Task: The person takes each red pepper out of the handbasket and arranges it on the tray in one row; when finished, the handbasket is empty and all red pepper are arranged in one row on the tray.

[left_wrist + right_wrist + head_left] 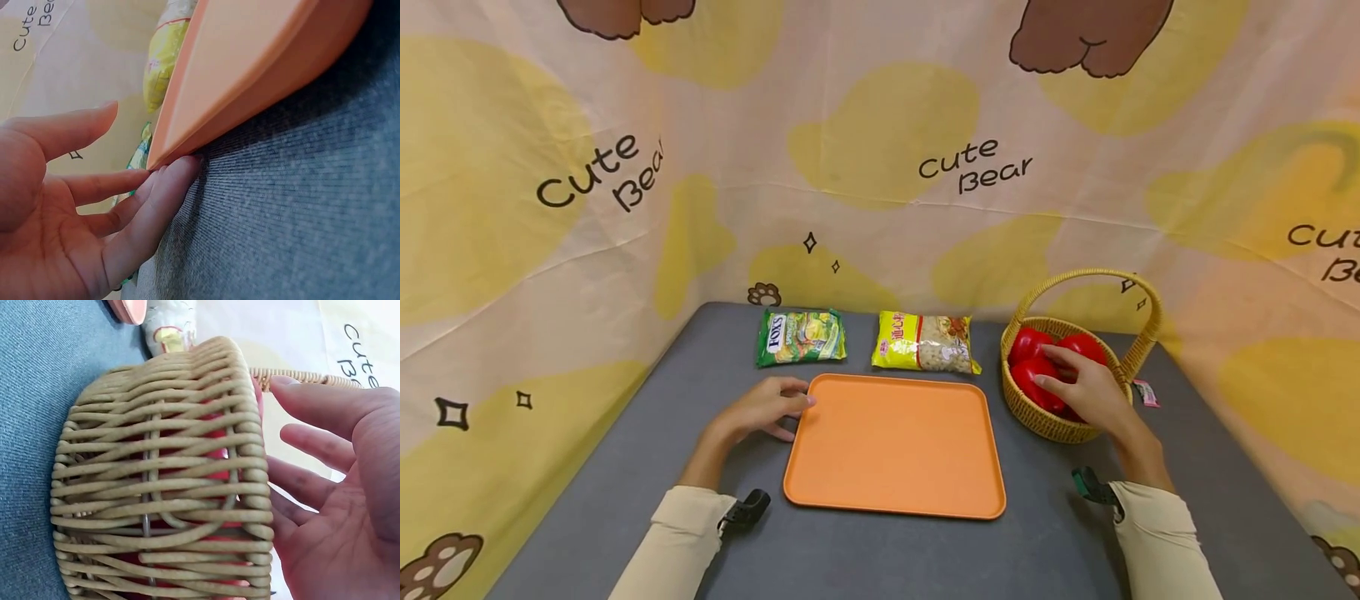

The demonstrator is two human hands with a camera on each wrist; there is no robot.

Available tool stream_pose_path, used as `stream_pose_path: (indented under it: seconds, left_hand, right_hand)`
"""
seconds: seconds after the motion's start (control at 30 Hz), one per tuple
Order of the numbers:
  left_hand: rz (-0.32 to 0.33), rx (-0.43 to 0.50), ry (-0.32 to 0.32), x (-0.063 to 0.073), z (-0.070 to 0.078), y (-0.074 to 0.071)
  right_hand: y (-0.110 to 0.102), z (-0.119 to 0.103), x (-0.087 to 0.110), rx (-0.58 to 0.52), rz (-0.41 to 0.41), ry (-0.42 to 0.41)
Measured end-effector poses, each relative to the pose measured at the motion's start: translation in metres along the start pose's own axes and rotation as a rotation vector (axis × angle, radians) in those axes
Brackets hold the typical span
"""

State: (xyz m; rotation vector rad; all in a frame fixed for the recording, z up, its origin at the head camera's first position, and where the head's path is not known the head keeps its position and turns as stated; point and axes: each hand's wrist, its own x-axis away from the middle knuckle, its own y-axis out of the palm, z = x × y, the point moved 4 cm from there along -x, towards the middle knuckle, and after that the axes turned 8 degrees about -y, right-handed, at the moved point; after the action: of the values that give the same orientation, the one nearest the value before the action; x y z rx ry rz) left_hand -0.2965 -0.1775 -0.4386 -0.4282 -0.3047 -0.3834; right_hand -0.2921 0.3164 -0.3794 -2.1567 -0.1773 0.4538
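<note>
1. Head view, right side: the right hand (1093, 390) reaches in over the near right rim of the wicker basket (1022, 417), thumb and fingers apart above the red round items (1036, 379). Whether the fingertips bear on them, I cannot tell. It seems best to settle on one item and bring thumb and fingers to opposite sides of it before squeezing.

2. Head view, beyond that hand: the handle (1078, 273) arches over the basket. Any lift would go best straight up, then toward the near left, away from this arch.

3. Head view, centre: the orange tray (895, 450) lies flat between basket and left hand (767, 407). The green bag (805, 337) and yellow bag (925, 342) lie past its far edge, so the near side looks the easier approach.

4. Left wrist view: the left thumb stands apart from the fingers, whose tips touch the tray's rim without clamping it. A light touch should steady it; hard pressure might slide or tilt it.

5. Right wrist view: red shows through the woven wall. The right hand is spread at the rim, clamped on nothing visible. Dragging against the rim could tip the basket, so the wrist should ride above it.
</note>
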Motion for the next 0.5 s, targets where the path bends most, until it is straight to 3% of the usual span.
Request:
stream_pose_path:
  seconds: [0.2,0.5]
  left_hand:
    - [-0.007,-0.002,0.001,-0.0001,0.0009,0.0]
    - [-0.013,0.003,0.008,-0.0026,-0.0001,-0.0007]
  right_hand:
    - [0.0032,-0.0001,-0.0025,0.027,-0.004,-0.015]
    - [0.0015,-0.0022,-0.0029,-0.034,0.028,-0.059]
